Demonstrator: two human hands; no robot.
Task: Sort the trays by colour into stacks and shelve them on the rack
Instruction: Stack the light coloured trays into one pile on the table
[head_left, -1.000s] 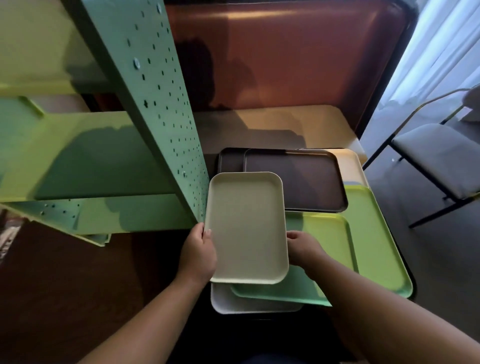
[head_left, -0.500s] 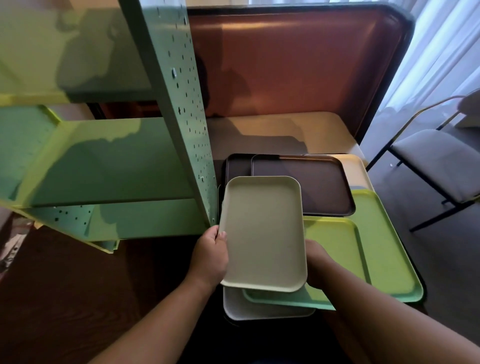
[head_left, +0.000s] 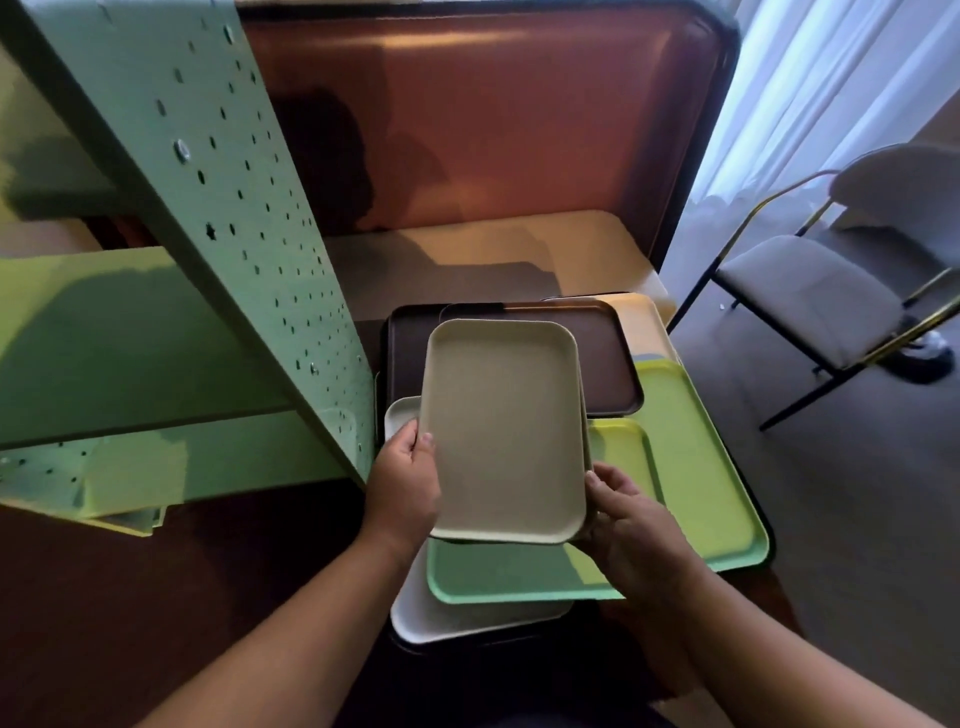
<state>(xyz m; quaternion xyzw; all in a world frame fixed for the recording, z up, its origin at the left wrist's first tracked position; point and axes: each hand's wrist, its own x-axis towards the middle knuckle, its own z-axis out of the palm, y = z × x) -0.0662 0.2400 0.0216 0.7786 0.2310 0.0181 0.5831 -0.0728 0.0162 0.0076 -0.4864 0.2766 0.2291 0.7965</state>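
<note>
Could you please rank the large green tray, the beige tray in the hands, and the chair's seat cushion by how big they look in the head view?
1. Large green tray, though partly covered.
2. Beige tray, held nearer the camera, so its true rank against the green one is unsure.
3. Seat cushion, farther away.

Two bare forearms enter from the bottom edge, each ending in a hand: left hand (head_left: 405, 486), right hand (head_left: 631, 519). No sleeves, cuffs, watch, rings or gloves show on either arm up to the frame edge. Fingernails on the left hand's thumb and forefinger are short and unpainted; nails on the right hand are too small to make out.
</note>
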